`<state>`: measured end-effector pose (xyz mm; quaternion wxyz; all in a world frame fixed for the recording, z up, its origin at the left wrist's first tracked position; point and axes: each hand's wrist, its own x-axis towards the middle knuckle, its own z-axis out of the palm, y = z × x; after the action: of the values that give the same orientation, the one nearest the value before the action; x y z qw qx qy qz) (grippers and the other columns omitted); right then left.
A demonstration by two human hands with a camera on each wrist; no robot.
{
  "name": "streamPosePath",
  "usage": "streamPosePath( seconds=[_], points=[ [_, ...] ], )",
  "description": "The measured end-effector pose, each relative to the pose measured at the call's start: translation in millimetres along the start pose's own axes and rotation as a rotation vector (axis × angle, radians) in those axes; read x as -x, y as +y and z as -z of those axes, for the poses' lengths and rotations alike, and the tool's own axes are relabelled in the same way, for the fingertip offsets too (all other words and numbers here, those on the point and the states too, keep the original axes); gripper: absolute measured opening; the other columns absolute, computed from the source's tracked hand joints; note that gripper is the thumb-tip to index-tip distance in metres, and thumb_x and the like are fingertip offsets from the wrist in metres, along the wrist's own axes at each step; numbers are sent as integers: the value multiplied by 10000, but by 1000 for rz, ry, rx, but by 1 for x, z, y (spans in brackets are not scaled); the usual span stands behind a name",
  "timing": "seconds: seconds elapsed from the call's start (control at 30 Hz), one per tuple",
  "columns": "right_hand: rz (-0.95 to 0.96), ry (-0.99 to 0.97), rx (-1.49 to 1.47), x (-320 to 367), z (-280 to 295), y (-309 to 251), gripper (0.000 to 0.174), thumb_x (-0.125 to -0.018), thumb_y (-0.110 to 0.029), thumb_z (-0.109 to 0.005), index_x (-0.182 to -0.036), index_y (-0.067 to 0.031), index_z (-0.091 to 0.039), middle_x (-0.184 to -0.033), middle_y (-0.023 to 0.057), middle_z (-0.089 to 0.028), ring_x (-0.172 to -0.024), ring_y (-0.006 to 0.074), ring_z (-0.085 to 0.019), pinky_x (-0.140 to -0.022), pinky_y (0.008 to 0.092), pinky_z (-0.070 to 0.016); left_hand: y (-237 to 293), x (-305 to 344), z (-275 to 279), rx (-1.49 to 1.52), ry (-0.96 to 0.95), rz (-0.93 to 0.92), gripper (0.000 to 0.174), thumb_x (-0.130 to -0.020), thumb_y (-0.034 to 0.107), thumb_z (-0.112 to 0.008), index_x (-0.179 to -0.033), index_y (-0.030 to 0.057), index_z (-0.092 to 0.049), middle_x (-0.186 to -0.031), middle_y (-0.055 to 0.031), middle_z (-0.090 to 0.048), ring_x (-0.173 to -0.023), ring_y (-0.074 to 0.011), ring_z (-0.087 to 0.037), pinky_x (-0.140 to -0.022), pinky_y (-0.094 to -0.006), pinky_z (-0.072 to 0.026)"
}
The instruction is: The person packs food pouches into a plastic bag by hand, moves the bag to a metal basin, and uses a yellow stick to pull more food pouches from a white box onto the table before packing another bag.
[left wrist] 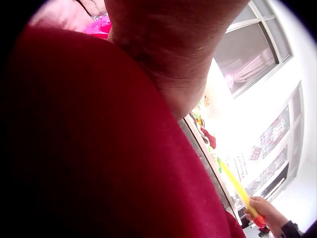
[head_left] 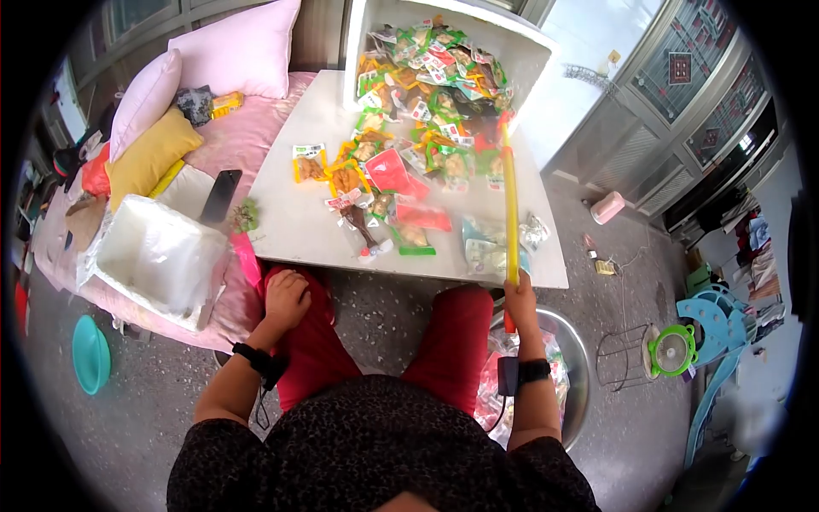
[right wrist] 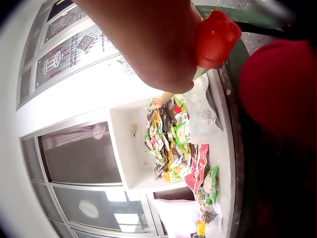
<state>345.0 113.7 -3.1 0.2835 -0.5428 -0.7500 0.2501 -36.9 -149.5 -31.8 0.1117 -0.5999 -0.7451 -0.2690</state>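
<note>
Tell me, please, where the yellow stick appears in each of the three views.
Head: the yellow stick runs vertically, right of centre.
Left wrist: its yellow shaft slants at lower right.
Right wrist: its red end is near the top, right of centre.
Shared landmark: the right hand, which grips it.

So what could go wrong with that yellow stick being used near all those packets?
If the right hand pulls the yellow stick back, loose packets near the front edge of the table might slide off, perhaps missing the metal bowl below. The stick might also bump the white box and shift it, since the left hand rests on the red trouser leg, not steadying it.
</note>
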Motion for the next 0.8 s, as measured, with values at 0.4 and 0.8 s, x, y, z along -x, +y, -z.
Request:
streamPosePath(
  seconds=[0.4, 0.8],
  points=[
    [-11, -138, -237, 53, 2, -10, 373, -797, -127, -460, -1135, -16, -347, -619, 65, -495, -458, 115, -476, -418, 239, -399, 3, -3, 0, 7, 2, 2, 167, -597, 136, -581, -747, 76, -543, -861, -51, -549, -926, -228, -470, -810, -364, -343],
    [-93, -50, -331, -5, -2, -28, 370, -788, -151, -471, -1120, -26, -365, -680, 84, -507, -459, 128, -485, -400, 262, -402, 3, -3, 0, 19, -18, -4, 167, -601, 121, -577, -753, 71, -532, -866, -61, -544, -930, -244, -466, -811, -379, -341]
  ],
)
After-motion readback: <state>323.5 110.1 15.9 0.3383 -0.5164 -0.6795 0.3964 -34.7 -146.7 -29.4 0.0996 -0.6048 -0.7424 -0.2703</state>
